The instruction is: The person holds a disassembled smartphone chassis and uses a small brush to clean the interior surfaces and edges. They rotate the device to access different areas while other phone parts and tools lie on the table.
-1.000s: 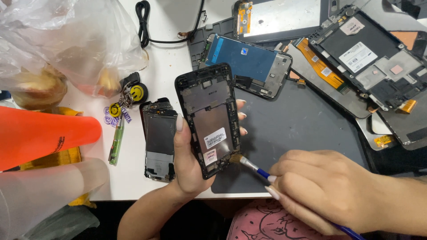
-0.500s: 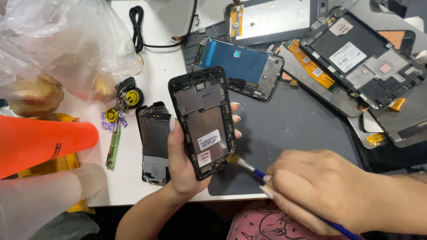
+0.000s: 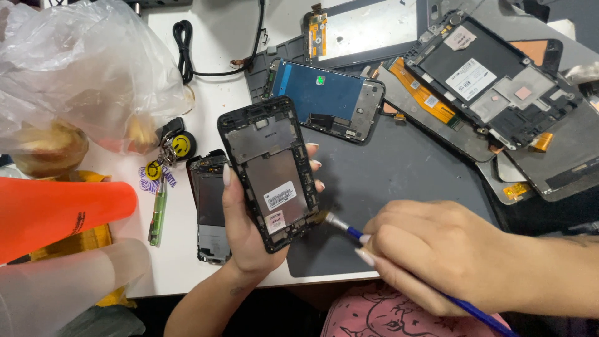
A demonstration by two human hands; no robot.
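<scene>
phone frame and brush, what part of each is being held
Left hand grips the phone frame by its long edges; right hand holds the brush by its blue handle.

A white worktable (image 3: 224, 112) under bright, even light carries a dark grey work mat (image 3: 399, 168) across its right half. Dismantled phone and tablet frames (image 3: 493, 87) crowd the mat's far edge. A black cable (image 3: 184, 50) loops at the back, a clear plastic bag (image 3: 81, 75) sits at left, an orange cone (image 3: 56, 212) beside it.
</scene>
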